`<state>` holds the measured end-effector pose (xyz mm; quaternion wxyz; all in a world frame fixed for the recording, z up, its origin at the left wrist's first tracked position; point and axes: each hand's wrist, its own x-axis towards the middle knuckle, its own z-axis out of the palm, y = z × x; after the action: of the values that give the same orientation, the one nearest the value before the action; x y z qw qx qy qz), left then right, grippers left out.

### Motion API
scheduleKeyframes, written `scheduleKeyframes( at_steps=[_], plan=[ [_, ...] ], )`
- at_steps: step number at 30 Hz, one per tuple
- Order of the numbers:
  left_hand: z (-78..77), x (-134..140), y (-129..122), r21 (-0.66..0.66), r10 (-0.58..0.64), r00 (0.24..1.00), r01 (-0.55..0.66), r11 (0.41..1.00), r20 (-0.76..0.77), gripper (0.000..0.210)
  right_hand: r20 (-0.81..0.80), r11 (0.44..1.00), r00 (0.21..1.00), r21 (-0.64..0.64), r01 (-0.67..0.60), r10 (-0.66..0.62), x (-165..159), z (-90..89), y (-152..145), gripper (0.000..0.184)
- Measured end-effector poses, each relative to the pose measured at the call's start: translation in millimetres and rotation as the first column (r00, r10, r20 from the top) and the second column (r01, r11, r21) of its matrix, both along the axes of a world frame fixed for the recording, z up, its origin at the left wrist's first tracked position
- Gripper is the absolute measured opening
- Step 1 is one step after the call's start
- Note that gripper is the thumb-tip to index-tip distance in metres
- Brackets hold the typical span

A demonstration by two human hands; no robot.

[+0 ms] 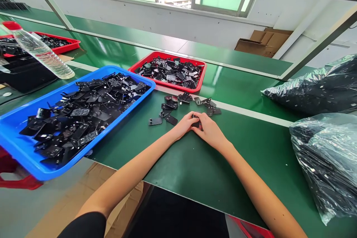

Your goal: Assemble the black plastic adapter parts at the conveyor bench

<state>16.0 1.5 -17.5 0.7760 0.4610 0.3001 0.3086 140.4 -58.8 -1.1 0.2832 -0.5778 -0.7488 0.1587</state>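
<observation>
Both of my hands meet over the green table (178, 160). My left hand (185, 125) and my right hand (208, 128) are closed around a small black plastic part (195, 122), mostly covered by the fingers. Just beyond them lie several loose black parts (170, 119), some flat plates and some stacked. Left of my hands stands a blue tray (111, 126) heaped with similar black parts. Behind the loose parts is a red tray (204, 74), also full of black pieces.
At the right lie two clear plastic bags (326, 163) of black parts. A water bottle (41, 54) leans at the left near another red tray (74, 43). Metal frame posts (318, 46) rise from the table, and a cardboard box (262, 42) sits behind.
</observation>
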Motion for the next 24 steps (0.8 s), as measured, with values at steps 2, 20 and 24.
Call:
scheduleKeyframes(
  at_steps=[2,20,24],
  plan=[
    [-0.1,-1.1,0.1,-0.014,-0.038,0.999,0.038,0.999,0.013,0.017,-0.032,1.0,0.999,0.023,0.012,-0.011,2.5,2.0,0.7,0.035],
    [-3.6,-0.1,-0.2,-0.109,-0.135,0.984,0.148,0.983,0.116,0.034,-0.364,0.973,0.906,-0.005,0.23,-0.216,41.3,5.2,15.7,0.019],
    [-4.0,1.4,-2.7,-0.148,-0.133,0.984,0.15,0.978,0.119,0.032,-0.362,0.973,0.907,-0.005,0.23,-0.216,28.2,0.5,14.0,0.019]
  ],
)
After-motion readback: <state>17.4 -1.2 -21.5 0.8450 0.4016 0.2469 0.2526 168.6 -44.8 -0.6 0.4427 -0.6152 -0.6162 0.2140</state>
